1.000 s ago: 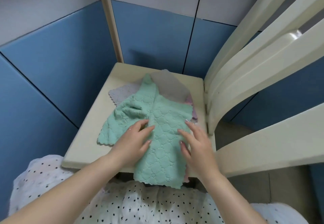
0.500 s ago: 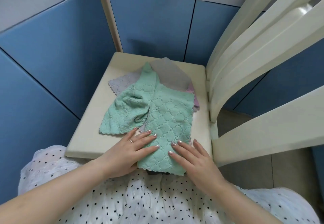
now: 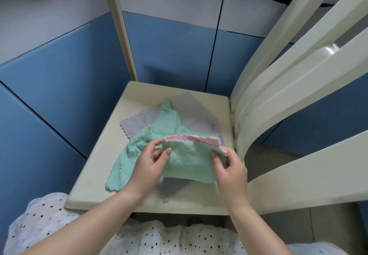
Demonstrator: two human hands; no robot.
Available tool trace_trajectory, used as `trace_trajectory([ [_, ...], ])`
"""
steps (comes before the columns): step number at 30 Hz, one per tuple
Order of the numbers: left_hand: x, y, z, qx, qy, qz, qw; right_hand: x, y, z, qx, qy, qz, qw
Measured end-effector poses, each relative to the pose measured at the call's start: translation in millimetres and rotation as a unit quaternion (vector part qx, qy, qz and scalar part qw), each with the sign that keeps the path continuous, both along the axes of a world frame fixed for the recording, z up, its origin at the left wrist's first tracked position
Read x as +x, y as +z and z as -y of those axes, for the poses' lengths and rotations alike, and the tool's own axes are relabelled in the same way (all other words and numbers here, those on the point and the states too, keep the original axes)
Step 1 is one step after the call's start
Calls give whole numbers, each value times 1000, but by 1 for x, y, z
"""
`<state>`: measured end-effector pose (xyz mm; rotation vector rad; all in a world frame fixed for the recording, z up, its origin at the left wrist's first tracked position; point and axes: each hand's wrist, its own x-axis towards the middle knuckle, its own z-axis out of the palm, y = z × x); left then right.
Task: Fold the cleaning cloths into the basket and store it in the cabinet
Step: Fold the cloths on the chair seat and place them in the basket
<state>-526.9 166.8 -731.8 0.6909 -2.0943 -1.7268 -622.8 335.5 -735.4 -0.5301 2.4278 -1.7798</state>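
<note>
A white dotted garment fills the nearest ground, just under the near edge of the cream chair seat. Above that edge, the folded green cloth is pinched at its left corner by the left hand and at its right corner by the right hand; its far edge is lifted, and a pink scalloped hem is shown there. A grey cloth is seen beneath it. Another green cloth is spread to the left, its scalloped edge near the seat's left side. Farther back, a lilac cloth and a second grey cloth are laid. Bare seat is left along the left and far edges. The chair back rises just right; blue cabinet doors stand behind.
</note>
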Motion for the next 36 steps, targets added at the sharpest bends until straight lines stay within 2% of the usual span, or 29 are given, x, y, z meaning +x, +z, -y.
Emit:
trace_trajectory([
  [2,-21,2,3,32,7,15,999,-18,0,16,14,-49,32,998],
  [5,-46,1,8,19,12,47,999,-42,-3,32,86,-89,68,990],
  [8,-60,-4,9,-2,-10,74,997,-59,-7,39,205,-88,95,970],
  [11,-67,-10,11,-46,-16,86,995,-69,-8,42,246,-78,109,960],
  [13,-70,-14,12,-57,-9,98,993,-69,-6,41,228,-84,124,962],
  [15,-71,-16,13,-58,-7,102,993,-61,-7,37,169,-78,134,973],
  [19,-72,-19,17,-88,-50,111,989,-37,-23,18,91,-22,111,989],
  [22,-70,-21,19,-117,-73,116,984,-28,-28,9,94,-27,76,992],
  [26,-70,-22,17,-141,-77,132,978,-35,-26,13,96,-66,143,983],
  [29,-71,-21,17,-148,-84,146,975,-46,-24,17,125,-94,160,975],
  [33,-71,-21,18,-142,-91,153,974,-49,-22,25,114,-122,102,981],
  [36,-72,-21,18,-136,-94,156,974,-44,-21,33,53,-130,24,990],
])
